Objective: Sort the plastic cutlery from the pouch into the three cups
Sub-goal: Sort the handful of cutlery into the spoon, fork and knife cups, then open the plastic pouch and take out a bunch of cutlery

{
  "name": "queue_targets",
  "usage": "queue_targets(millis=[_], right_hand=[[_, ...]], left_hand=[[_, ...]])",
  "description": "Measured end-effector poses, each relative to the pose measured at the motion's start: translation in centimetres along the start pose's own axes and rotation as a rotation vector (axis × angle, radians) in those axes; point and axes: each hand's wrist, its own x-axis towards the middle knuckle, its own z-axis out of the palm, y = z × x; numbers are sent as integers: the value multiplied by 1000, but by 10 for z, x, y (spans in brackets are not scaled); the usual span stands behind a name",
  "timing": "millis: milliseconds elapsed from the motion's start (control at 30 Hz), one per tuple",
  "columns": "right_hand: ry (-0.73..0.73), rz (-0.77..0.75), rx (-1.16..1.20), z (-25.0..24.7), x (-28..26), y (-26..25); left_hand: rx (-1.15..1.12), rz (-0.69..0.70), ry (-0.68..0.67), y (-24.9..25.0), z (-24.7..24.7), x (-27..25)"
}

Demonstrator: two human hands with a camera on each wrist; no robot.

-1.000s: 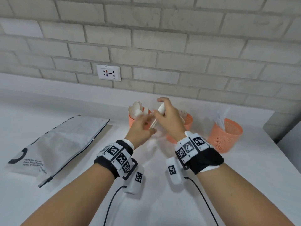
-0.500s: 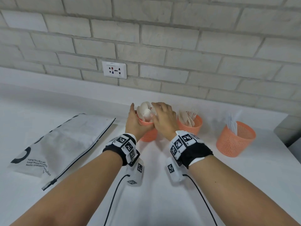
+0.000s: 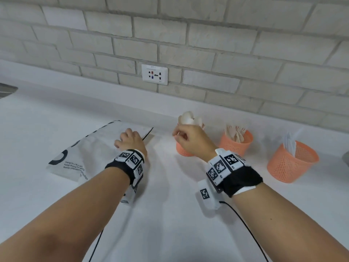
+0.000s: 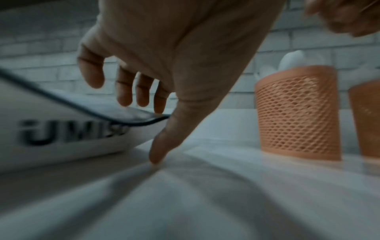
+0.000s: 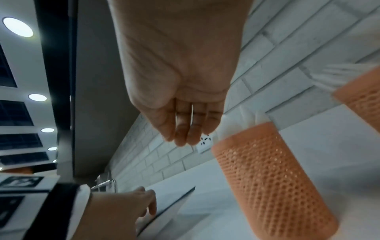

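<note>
The left hand (image 3: 131, 140) is hovering low over the open end of the white pouch (image 3: 88, 154), which is lying flat on the white counter (image 3: 170, 214). In the left wrist view its fingers (image 4: 141, 91) are hanging relaxed and slightly apart just above the pouch's dark zip edge (image 4: 115, 116), while the thumb (image 4: 164, 142) is pointing down toward the counter beside the pouch; nothing is being pinched.

The right hand (image 3: 190, 140) is hanging in front of the spoon cup (image 3: 182, 150), an orange mesh cup, and is hiding much of it in the head view. White plastic spoons (image 3: 187, 118) are sticking up just beyond its knuckles. In the right wrist view its fingers (image 5: 191, 128) are lying straight and close together, empty, with the mesh cup (image 5: 271, 178) just beside the fingertips.

To the right of that hand, a second orange mesh cup (image 3: 236, 146) is holding white plastic forks (image 3: 237, 132). Farther right and well apart, a third orange mesh cup (image 3: 290, 163) is holding white cutlery (image 3: 289, 144) that is too blurred to name. A wall socket (image 3: 154, 74) is sitting in the brick wall (image 3: 245, 44) beyond both hands.
</note>
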Motion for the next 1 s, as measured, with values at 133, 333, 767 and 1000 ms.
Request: queue_targets(millis=[133, 333, 767, 1000], right_hand=[[-198, -40, -75, 23, -11, -8], [-280, -139, -316, 45, -31, -20], [-862, 166, -455, -45, -86, -10], [-956, 418, -495, -70, -120, 11]], left_hand=[[20, 92, -115, -31, 0, -8], [-22, 485, -314, -45, -32, -47], [105, 762, -422, -80, -45, -115], [-381, 797, -381, -68, -34, -116]])
